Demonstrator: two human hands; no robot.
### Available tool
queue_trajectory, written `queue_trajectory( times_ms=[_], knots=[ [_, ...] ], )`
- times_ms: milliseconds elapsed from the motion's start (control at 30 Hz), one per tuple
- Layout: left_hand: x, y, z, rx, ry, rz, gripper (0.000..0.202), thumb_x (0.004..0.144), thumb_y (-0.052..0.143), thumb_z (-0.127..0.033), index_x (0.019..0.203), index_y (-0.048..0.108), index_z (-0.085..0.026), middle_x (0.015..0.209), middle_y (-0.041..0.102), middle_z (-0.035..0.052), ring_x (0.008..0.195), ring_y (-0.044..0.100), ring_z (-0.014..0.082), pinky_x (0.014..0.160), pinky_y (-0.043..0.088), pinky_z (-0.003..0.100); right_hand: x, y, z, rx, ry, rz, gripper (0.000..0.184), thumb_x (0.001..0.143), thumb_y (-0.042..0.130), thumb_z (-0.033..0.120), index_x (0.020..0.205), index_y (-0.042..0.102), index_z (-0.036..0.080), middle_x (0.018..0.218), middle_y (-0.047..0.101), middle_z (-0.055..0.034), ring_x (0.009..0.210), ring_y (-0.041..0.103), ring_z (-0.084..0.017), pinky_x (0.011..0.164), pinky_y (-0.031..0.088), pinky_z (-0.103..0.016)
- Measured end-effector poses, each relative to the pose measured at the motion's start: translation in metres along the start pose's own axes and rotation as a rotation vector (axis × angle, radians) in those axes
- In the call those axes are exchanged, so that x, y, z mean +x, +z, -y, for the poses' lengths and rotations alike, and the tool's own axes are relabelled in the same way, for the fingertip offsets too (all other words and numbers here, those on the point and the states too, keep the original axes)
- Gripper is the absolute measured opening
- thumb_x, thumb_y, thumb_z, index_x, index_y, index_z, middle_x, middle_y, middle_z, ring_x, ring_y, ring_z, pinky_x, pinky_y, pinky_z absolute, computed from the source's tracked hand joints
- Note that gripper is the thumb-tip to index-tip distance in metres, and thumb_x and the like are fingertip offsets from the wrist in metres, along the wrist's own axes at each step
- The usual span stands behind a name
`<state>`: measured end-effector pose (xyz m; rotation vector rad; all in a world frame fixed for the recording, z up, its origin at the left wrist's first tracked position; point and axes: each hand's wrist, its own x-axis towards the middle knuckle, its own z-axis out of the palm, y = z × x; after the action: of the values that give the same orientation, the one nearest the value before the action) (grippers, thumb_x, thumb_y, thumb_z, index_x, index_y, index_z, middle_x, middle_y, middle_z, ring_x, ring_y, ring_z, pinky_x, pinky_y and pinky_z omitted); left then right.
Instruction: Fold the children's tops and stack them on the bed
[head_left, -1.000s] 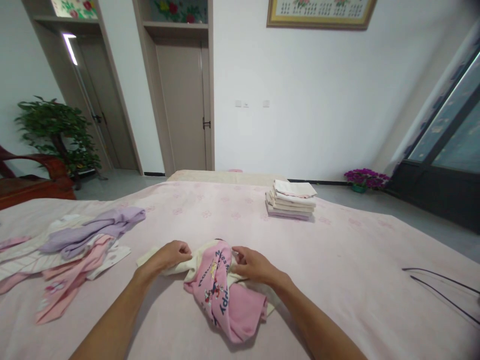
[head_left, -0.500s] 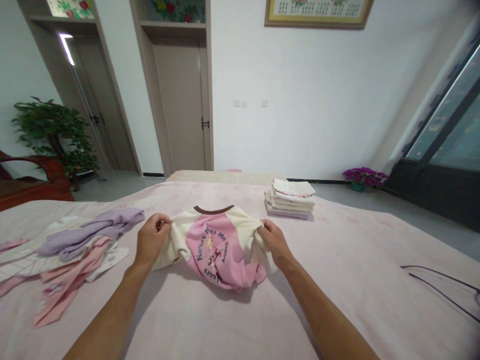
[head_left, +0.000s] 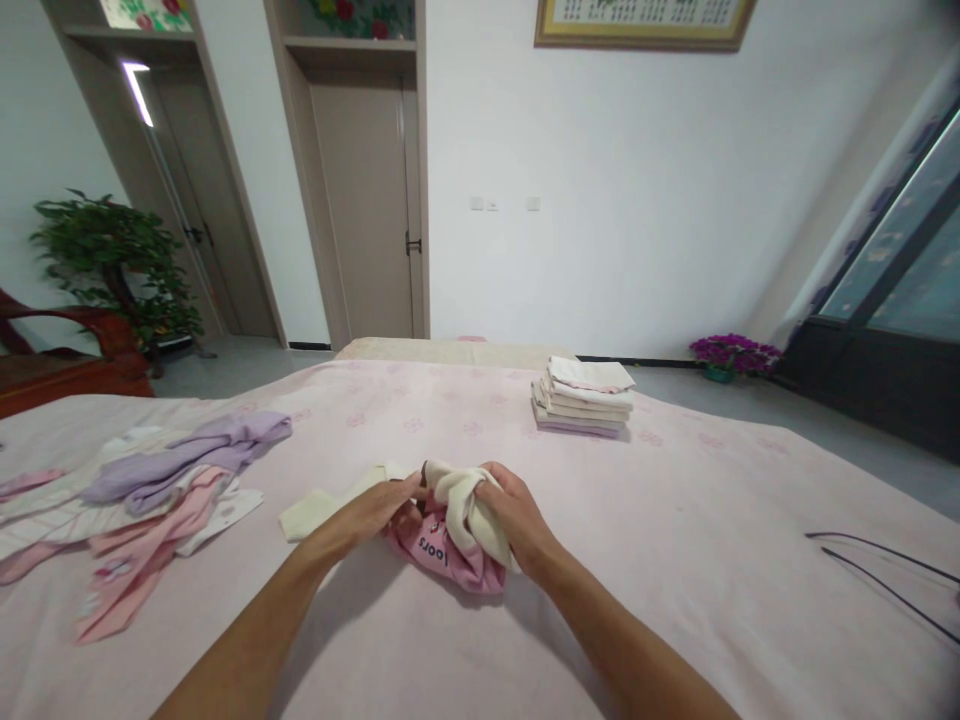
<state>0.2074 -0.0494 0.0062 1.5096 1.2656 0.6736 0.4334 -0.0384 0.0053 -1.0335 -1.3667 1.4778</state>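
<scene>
A small pink and cream long-sleeved shirt (head_left: 442, 560) lies bunched up on the bed sheet, with part of its dark lettering showing. My left hand (head_left: 390, 505) is closed at its brown neckline, the fingertips partly hidden in the folds. On the other side my right hand (head_left: 517, 510) grips a gathered cream sleeve. The other cream sleeve (head_left: 307, 515) stretches out flat on the sheet, partly beneath my left wrist.
Loose clothes (head_left: 165, 500) in purple, pink and white lie heaped at the left. A neat stack of folded clothes (head_left: 583, 400) stands toward the far edge of the pink sheet (head_left: 675, 600). Thin dark wire (head_left: 885, 550) lies at the right.
The shirt was spread between my hands, its printed front showing. Now my hands are closer together, and it is bunched, its right side folded inward.
</scene>
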Motion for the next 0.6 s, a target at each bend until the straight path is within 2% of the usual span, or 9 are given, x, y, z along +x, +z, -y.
queue_trajectory(
  times_ms=[33,100,167,233,300,367,433,500,600],
  knots=[
    [-0.002,0.008,-0.003,-0.125,-0.01,0.023,0.067,0.083,0.042,-0.076,0.094,0.072,-0.016,0.076,0.068,0.0056,0.065,0.059,0.019,0.059,0.042,0.028,-0.005,0.005,-0.001,-0.023,-0.005,0.068,0.022,0.075,0.064,0.039,0.086,0.057,0.021,0.076,0.06,0.0015,0.068,0.053,-0.014,0.06,0.042,-0.024],
    [-0.003,0.023,-0.005,-0.286,-0.03,-0.012,0.059,0.077,0.057,-0.07,0.101,0.068,-0.017,0.079,0.067,0.0044,0.069,0.06,0.0193,0.061,0.044,0.028,-0.015,0.012,-0.002,-0.064,-0.003,0.325,0.028,0.075,0.07,0.04,0.092,0.062,0.02,0.084,0.064,0.0,0.073,0.056,-0.014,0.064,0.044,-0.024],
    [0.0,0.034,-0.001,-0.344,-0.036,-0.133,0.048,0.069,0.071,-0.054,0.099,0.066,-0.017,0.076,0.066,0.0027,0.069,0.059,0.019,0.06,0.044,0.028,-0.023,0.014,0.0,-0.088,0.024,0.647,0.035,0.075,0.074,0.044,0.099,0.066,0.019,0.093,0.066,-0.0022,0.079,0.059,-0.015,0.069,0.046,-0.025],
    [0.004,0.039,0.003,-0.403,-0.055,-0.247,0.039,0.062,0.074,-0.039,0.092,0.064,-0.016,0.068,0.063,0.0012,0.062,0.056,0.0179,0.056,0.043,0.028,-0.024,0.009,0.007,-0.097,0.087,0.832,0.04,0.078,0.072,0.05,0.1,0.068,0.017,0.095,0.068,-0.0049,0.08,0.062,-0.015,0.068,0.047,-0.025],
    [0.007,0.036,0.004,-0.506,-0.067,-0.316,0.031,0.06,0.069,-0.032,0.086,0.063,-0.015,0.06,0.059,-0.0006,0.054,0.053,0.0164,0.051,0.04,0.027,-0.019,-0.003,0.016,-0.102,0.111,0.783,0.043,0.08,0.068,0.055,0.095,0.069,0.015,0.094,0.07,-0.0078,0.078,0.065,-0.016,0.062,0.046,-0.024],
    [0.007,0.025,-0.004,-0.612,-0.018,-0.337,0.026,0.061,0.065,-0.029,0.083,0.062,-0.015,0.057,0.058,-0.0013,0.051,0.052,0.015,0.05,0.04,0.027,-0.007,-0.022,0.024,-0.093,0.057,0.57,0.044,0.082,0.066,0.057,0.094,0.068,0.014,0.093,0.072,-0.0096,0.074,0.066,-0.016,0.056,0.043,-0.022],
    [0.003,0.009,-0.021,-0.651,0.076,-0.322,0.023,0.063,0.065,-0.025,0.083,0.064,-0.014,0.061,0.062,-0.0005,0.053,0.053,0.0138,0.053,0.042,0.025,0.008,-0.042,0.026,-0.076,-0.031,0.334,0.042,0.083,0.064,0.054,0.102,0.066,0.016,0.098,0.073,-0.0102,0.077,0.067,-0.017,0.056,0.042,-0.022],
    [-0.001,-0.008,-0.046,-0.6,0.137,-0.268,0.019,0.065,0.067,-0.024,0.08,0.066,-0.013,0.066,0.065,0.001,0.056,0.055,0.0135,0.054,0.044,0.024,0.025,-0.059,0.023,-0.086,-0.083,0.164,0.042,0.083,0.064,0.05,0.112,0.064,0.019,0.11,0.071,-0.0112,0.088,0.068,-0.019,0.062,0.045,-0.025],
    [-0.006,-0.028,-0.088,-0.489,0.196,-0.113,0.018,0.068,0.07,-0.026,0.077,0.069,-0.011,0.068,0.069,0.003,0.061,0.06,0.0157,0.058,0.048,0.025,0.048,-0.071,0.016,-0.096,-0.167,0.106,0.048,0.08,0.066,0.041,0.123,0.061,0.023,0.13,0.064,-0.0107,0.113,0.061,-0.024,0.086,0.048,-0.036]
  ],
)
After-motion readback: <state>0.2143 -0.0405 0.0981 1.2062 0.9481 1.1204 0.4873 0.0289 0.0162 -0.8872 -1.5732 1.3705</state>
